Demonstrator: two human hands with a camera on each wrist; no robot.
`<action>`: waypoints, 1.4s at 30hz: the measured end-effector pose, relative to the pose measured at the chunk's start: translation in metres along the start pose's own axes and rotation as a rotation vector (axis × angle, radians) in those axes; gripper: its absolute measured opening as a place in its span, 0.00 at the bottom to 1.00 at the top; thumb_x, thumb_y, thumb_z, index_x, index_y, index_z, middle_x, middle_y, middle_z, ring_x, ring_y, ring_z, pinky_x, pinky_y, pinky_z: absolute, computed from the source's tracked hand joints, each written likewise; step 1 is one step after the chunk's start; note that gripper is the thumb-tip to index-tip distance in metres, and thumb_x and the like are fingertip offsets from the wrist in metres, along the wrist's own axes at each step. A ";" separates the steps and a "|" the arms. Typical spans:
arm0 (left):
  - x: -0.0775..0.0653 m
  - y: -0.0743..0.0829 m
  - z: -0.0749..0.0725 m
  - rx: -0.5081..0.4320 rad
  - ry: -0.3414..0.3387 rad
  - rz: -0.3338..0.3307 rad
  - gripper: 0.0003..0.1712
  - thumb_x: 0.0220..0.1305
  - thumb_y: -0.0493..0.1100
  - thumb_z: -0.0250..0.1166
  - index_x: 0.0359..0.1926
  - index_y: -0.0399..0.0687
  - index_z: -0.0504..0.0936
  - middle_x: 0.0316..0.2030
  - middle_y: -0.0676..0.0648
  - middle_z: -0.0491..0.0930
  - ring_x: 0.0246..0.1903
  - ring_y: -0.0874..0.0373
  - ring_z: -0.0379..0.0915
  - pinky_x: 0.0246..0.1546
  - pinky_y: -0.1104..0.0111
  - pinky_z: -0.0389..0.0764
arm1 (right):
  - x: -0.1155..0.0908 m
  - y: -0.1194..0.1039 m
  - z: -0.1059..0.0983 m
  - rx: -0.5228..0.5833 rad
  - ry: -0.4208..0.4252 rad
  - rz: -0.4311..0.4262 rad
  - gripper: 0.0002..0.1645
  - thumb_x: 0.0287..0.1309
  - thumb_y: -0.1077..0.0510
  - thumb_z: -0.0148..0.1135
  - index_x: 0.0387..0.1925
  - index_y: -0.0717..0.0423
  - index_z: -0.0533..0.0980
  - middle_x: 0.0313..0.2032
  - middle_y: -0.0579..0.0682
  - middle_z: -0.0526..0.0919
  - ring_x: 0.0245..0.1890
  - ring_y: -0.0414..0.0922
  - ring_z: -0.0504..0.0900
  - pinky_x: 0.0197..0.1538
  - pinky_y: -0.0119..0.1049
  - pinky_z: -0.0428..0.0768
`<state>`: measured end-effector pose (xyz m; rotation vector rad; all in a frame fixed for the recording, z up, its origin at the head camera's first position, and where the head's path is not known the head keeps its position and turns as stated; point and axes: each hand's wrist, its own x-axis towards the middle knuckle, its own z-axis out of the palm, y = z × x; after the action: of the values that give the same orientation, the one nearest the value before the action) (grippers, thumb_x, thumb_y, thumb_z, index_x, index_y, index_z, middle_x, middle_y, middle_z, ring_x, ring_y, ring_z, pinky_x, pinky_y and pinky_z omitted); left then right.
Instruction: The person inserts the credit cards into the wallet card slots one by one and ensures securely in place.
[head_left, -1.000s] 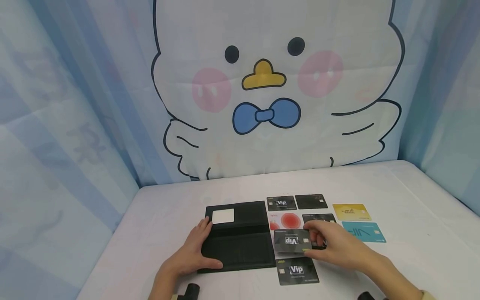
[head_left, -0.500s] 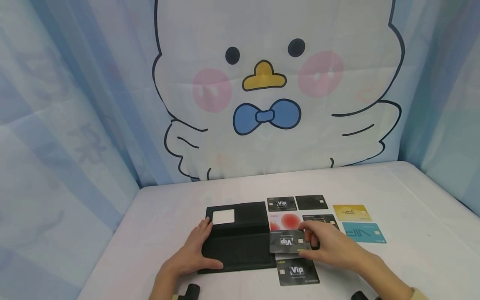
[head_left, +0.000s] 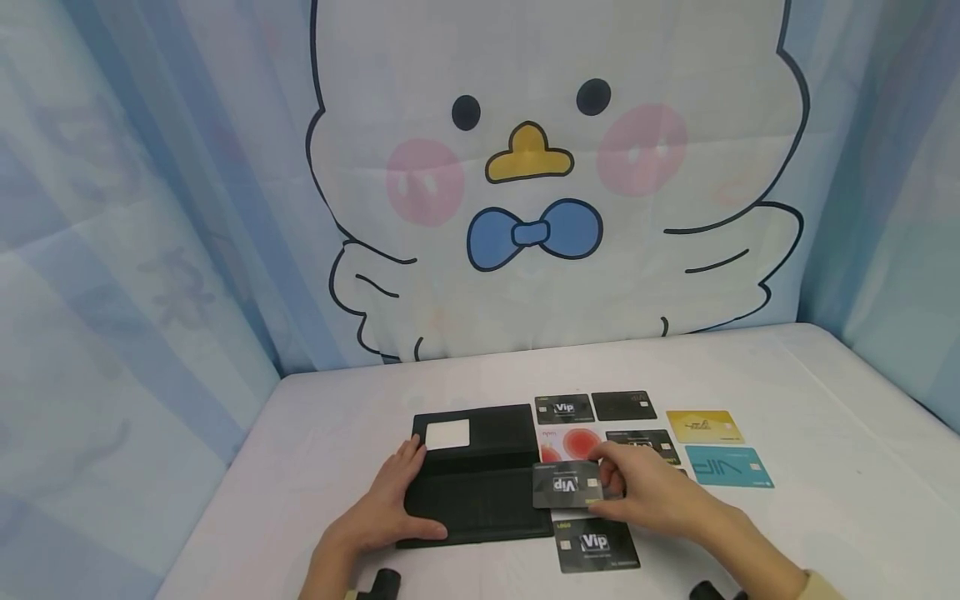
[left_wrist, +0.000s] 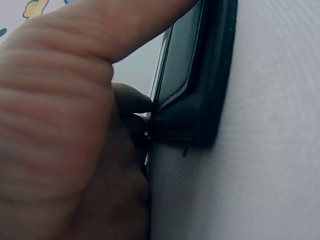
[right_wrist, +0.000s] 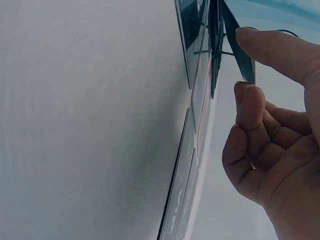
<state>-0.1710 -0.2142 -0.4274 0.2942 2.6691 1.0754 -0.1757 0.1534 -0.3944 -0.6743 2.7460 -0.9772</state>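
A black wallet (head_left: 480,503) lies unfolded on the table, a white card (head_left: 447,434) at its upper left. My left hand (head_left: 381,502) rests along the wallet's left side, thumb over the lower panel and fingers by the upper edge. Between thumb and fingertips, my right hand (head_left: 651,490) pinches a dark grey Vip card (head_left: 564,485) by its right end. That card's left end overlaps the wallet's right edge in the head view. In the right wrist view the held card (right_wrist: 240,47) is tilted, raised off the table.
Right of the wallet lie two black cards (head_left: 564,409), (head_left: 624,405), a red-and-white card (head_left: 579,443) and another dark card (head_left: 652,442). Nearer stands a black Vip card (head_left: 596,546) lying flat. Farther right are a gold card (head_left: 705,427) and a teal card (head_left: 729,467).
My right hand has moved left with the dark grey Vip card, bringing its left end over the wallet's right edge. My left hand has stayed on the wallet.
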 end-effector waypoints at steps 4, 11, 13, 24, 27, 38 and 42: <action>0.000 0.000 0.000 -0.006 -0.001 0.001 0.70 0.43 0.58 0.83 0.78 0.35 0.53 0.79 0.38 0.42 0.77 0.37 0.31 0.72 0.39 0.40 | 0.002 -0.002 0.002 -0.009 0.004 0.008 0.33 0.45 0.54 0.83 0.51 0.60 0.77 0.28 0.40 0.74 0.28 0.39 0.73 0.32 0.31 0.76; 0.000 -0.001 0.000 -0.009 -0.001 0.012 0.70 0.43 0.57 0.83 0.78 0.35 0.53 0.79 0.37 0.42 0.77 0.36 0.31 0.72 0.39 0.40 | 0.005 -0.006 0.007 -0.029 0.038 0.039 0.34 0.42 0.54 0.84 0.50 0.60 0.77 0.27 0.41 0.74 0.26 0.39 0.72 0.29 0.31 0.74; 0.000 -0.001 0.000 -0.006 -0.003 0.013 0.70 0.43 0.57 0.83 0.78 0.35 0.53 0.79 0.37 0.42 0.77 0.36 0.31 0.72 0.39 0.40 | 0.005 -0.007 0.008 -0.037 0.051 0.050 0.34 0.42 0.55 0.84 0.50 0.60 0.77 0.27 0.41 0.73 0.26 0.39 0.72 0.29 0.31 0.74; -0.001 0.000 0.000 0.012 -0.005 0.003 0.72 0.41 0.57 0.84 0.78 0.35 0.53 0.79 0.38 0.42 0.77 0.37 0.31 0.73 0.40 0.40 | 0.007 -0.010 0.009 -0.034 0.027 0.061 0.33 0.42 0.55 0.84 0.50 0.60 0.77 0.26 0.41 0.73 0.26 0.40 0.72 0.30 0.31 0.75; 0.000 0.000 0.000 0.014 -0.002 0.000 0.72 0.41 0.57 0.85 0.78 0.35 0.53 0.79 0.38 0.42 0.77 0.37 0.32 0.73 0.40 0.41 | 0.006 -0.009 0.008 -0.028 0.001 0.041 0.33 0.43 0.54 0.83 0.50 0.61 0.78 0.26 0.41 0.74 0.27 0.39 0.73 0.30 0.31 0.74; 0.000 -0.001 0.001 0.014 0.001 0.001 0.72 0.41 0.57 0.84 0.78 0.36 0.53 0.79 0.38 0.42 0.77 0.38 0.31 0.73 0.40 0.40 | 0.004 -0.006 0.005 0.026 -0.093 0.014 0.33 0.46 0.54 0.82 0.52 0.61 0.78 0.26 0.42 0.74 0.28 0.40 0.74 0.33 0.31 0.75; 0.000 0.000 0.001 0.015 -0.002 0.001 0.72 0.41 0.57 0.84 0.78 0.36 0.52 0.79 0.38 0.41 0.77 0.38 0.31 0.73 0.40 0.40 | 0.007 -0.005 0.004 0.015 -0.100 0.009 0.33 0.46 0.53 0.82 0.53 0.61 0.79 0.26 0.42 0.74 0.28 0.40 0.74 0.33 0.32 0.75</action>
<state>-0.1709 -0.2142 -0.4281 0.2989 2.6767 1.0556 -0.1783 0.1442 -0.3942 -0.6890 2.6499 -0.9349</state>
